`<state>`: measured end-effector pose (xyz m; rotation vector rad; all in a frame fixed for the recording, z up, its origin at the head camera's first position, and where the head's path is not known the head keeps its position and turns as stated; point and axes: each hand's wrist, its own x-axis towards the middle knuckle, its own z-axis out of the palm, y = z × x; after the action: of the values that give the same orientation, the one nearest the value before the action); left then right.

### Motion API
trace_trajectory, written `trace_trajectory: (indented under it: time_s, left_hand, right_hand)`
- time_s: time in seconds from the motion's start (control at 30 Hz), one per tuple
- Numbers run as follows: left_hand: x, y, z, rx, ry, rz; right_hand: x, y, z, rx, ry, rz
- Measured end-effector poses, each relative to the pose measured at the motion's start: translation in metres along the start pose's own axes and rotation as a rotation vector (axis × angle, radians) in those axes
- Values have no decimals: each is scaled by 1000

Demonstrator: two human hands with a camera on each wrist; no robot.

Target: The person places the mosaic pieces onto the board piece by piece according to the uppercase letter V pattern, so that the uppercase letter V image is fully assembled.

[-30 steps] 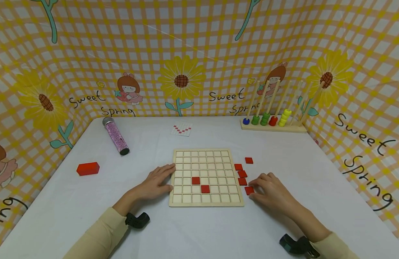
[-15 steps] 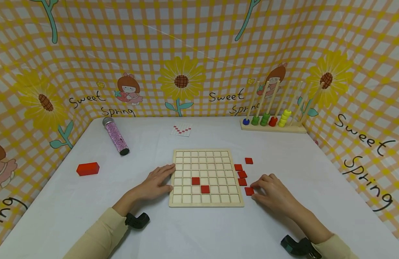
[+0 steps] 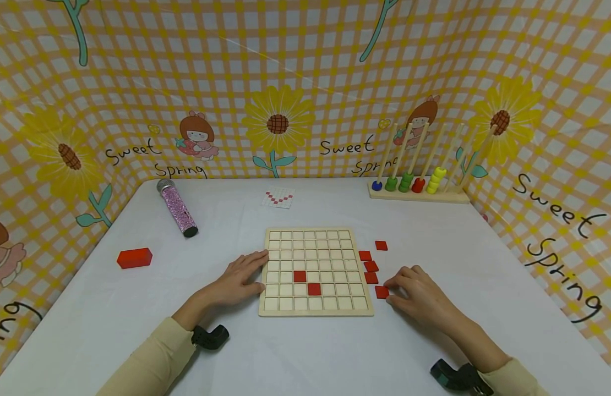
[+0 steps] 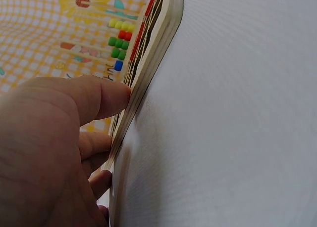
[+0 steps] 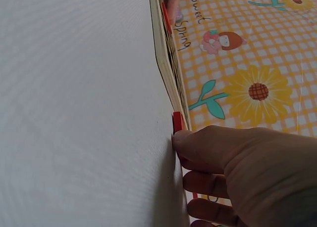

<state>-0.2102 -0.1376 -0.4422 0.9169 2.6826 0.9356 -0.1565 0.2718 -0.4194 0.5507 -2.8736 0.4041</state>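
Note:
A light wooden grid board [image 3: 315,314] lies flat in the middle of the table. Two red square tiles sit in its cells, an upper-left tile [image 3: 299,276] and a lower-right tile [image 3: 314,289], set diagonally. My left hand [image 3: 235,279] rests at the board's left edge, fingers spread and thumb tip touching the rim, as the left wrist view also shows. Right of the board, my right hand [image 3: 420,295] pinches the nearest loose red tile [image 3: 381,292] by its right side, between thumb and finger. That tile [image 5: 178,120] lies low at the tabletop in the right wrist view.
Several more red tiles [image 3: 371,266] lie along the board's right side. Behind the board is a small pattern card [image 3: 278,198]. A bead rack [image 3: 419,195] stands back right; a glittery microphone [image 3: 179,210] and a red block [image 3: 134,258] lie at left.
My right hand has shifted very slightly to the right, its fingertips now at the right side of the nearest tile. The left hand and the board stay put.

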Motion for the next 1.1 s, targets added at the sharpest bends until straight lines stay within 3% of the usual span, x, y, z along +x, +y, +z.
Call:
trace_trajectory:
  time_s: [0.63,0.9,1.1]
  left_hand:
    - [1,0,0,0,-6,-8]
    - [0,1,0,-1,-3,-8]
    - [0,0,0,1,-3,-3]
  right_hand:
    - [1,-3,-2,5,35,-7]
    - [6,-9,-5,30,87,-84]
    - [13,-19,-5,42,74,-102]
